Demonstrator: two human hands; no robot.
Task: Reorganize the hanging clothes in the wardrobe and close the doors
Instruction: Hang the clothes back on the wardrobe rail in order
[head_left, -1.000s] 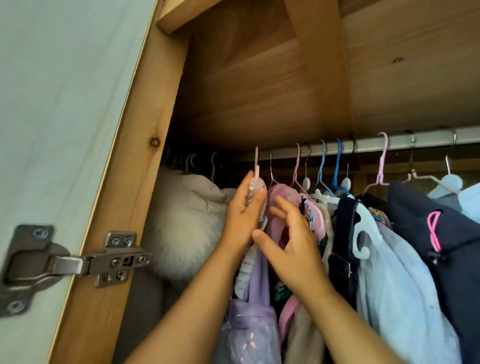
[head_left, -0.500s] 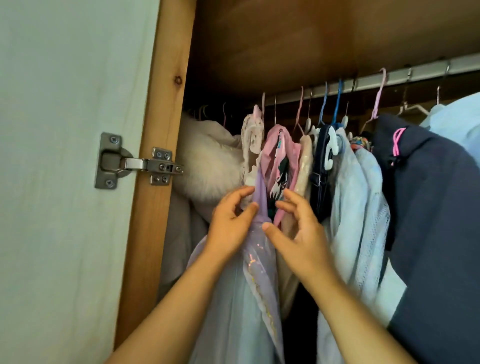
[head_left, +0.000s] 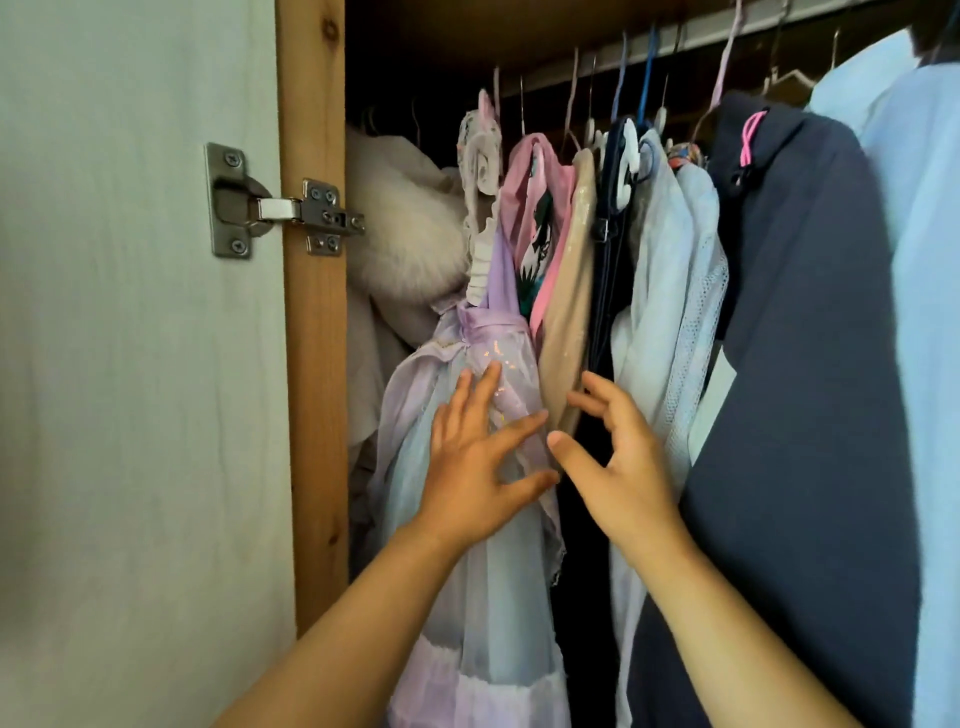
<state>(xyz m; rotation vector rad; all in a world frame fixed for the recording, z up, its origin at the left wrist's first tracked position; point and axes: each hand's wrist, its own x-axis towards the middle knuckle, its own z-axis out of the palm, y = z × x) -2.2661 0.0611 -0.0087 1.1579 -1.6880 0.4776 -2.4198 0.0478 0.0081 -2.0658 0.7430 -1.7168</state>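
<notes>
1. Navy and pale-blue stuff is filling the whole right side of the frame: a big navy garment (head_left: 810, 364) with a pink loop near its collar, and a light blue shirt (head_left: 914, 260) at the far right edge. Both are hanging straight down, long axis vertical, shoulders up at the rail (head_left: 691, 36) running along the top right.

2. White door (head_left: 130, 364) and its wooden frame post (head_left: 311, 338) are taking up the left of the frame, with the metal hinge (head_left: 280, 208) at upper left. So the doors are wide open, and closing is looking like a later step.

3. What's changed: a second ago both hands were working high up by the hanger hooks; half a second ago they were pinching the lilac fabric at mid-height. Now they're sitting lower, centre frame, and the pinch is gone. I'm reading that as hanger sorting wrapping up for this piece and smoothing or parting of the skirts starting.

4. Lilac dress (head_left: 467, 545) is hanging centre-left, just right of the fluffy white coat (head_left: 410, 218), long axis vertical, hem running out of the bottom of the frame.

5. Left hand (head_left: 478, 462) is lying flat on the lilac dress, fingers spread and straight, pressing rather than gripping.

6. Right hand (head_left: 618, 457) is reaching in beside the beige garment (head_left: 569, 312), fingers loosely curled, holding nothing I can make out; the fingertips look like they're just touching its edge.
</notes>
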